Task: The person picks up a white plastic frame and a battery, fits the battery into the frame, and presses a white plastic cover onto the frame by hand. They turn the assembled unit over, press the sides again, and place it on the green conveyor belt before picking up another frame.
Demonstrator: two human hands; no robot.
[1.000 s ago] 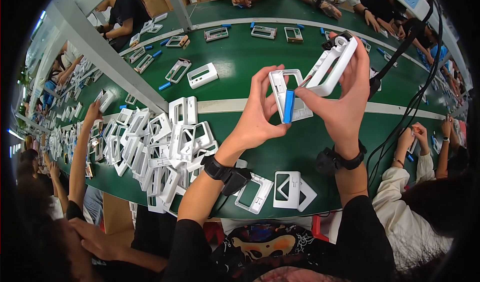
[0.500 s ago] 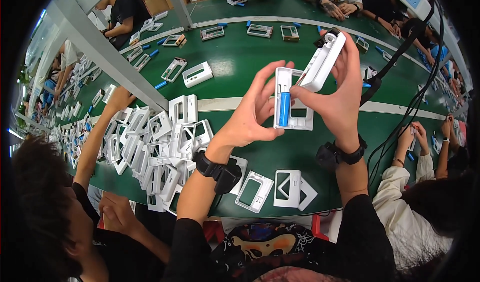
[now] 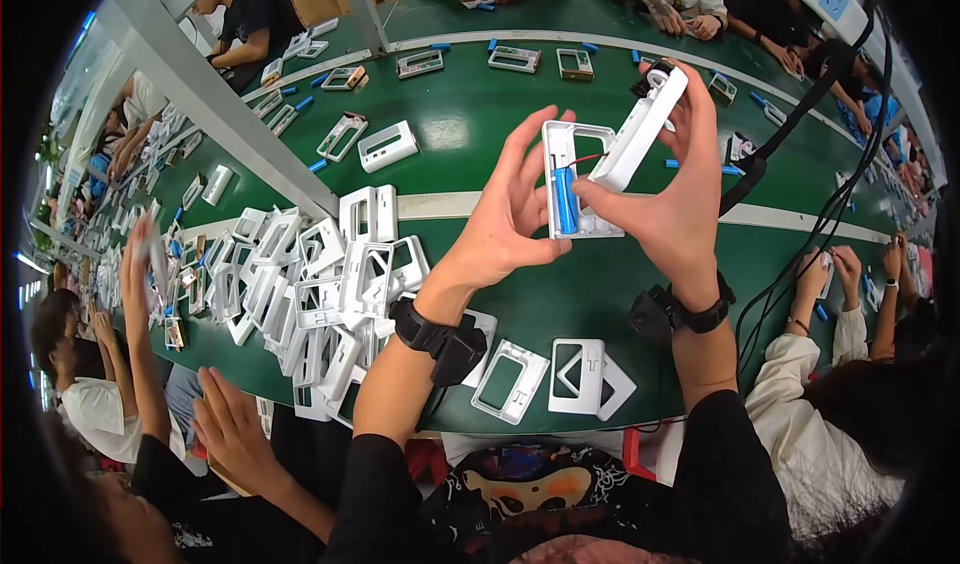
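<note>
My left hand (image 3: 490,229) grips a white plastic casing half (image 3: 601,227) from its left side, thumb at the lower corner. Inside the casing's left channel lies a blue cylindrical battery (image 3: 566,204), slightly slanted. Closed around a second white casing half (image 3: 640,129), my right hand (image 3: 668,209) keeps it raised and tilted above the first one's right side. The right thumb reaches down to the battery. A thin red wire (image 3: 588,160) runs between the halves. A dark part with a white roller-like piece (image 3: 657,76) shows at the upper end of the raised half.
A heap of white casing frames (image 3: 320,284) lies to the left; loose frames (image 3: 510,382) lie near the table edge. Casings with batteries (image 3: 515,59) dot the green surface (image 3: 450,114). A metal post (image 3: 220,94) and black cables (image 3: 830,184) flank me. Other people work around the table.
The casing in my left hand has risen slightly, and its battery now sits more slanted. Pieces across the table have shifted left. The left neighbour has drawn a hand back from the table.
</note>
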